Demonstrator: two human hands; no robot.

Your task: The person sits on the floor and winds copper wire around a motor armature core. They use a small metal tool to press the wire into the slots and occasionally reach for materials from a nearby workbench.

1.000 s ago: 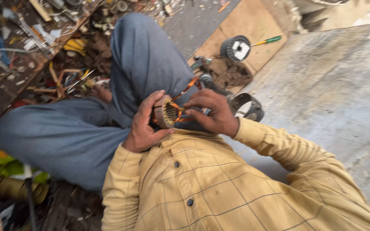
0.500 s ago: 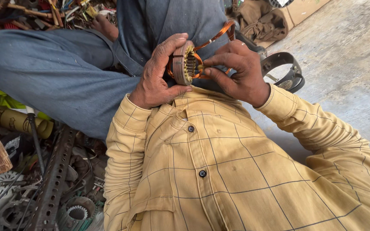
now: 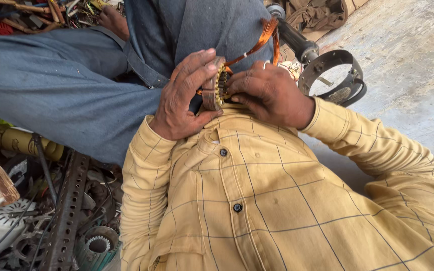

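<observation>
Two bare hands close on a small ring-shaped motor core point(image 3: 213, 85) held near the top centre of the view, just above the collar of a yellow checked shirt point(image 3: 257, 200) and in front of the person's blue trousers point(image 3: 66, 85). From the left hand point(image 3: 184, 98) the core lies at about 2 o'clock: the palm cups its outer rim and the fingers curl over the top edge, so this hand grips and steadies it. From the right hand point(image 3: 269, 93) the core lies at 9 o'clock, touching the fingertips, which are pressed together into the open face of the ring where the slots show; whether they pinch a strand there cannot be told. Copper wire point(image 3: 262, 37) runs out of the core toward 1 o'clock, rising above the right hand's knuckles. The ring stands on edge, its open face turned toward the right hand, its axis running roughly 9 to 3 o'clock between the two palms. At 3 o'clock from the hands a round metal guard point(image 3: 335, 75) lies on the concrete floor point(image 3: 408, 60), near a dark handle point(image 3: 290, 32). Scrap metal point(image 3: 66, 216) crowds the 8 o'clock corner
</observation>
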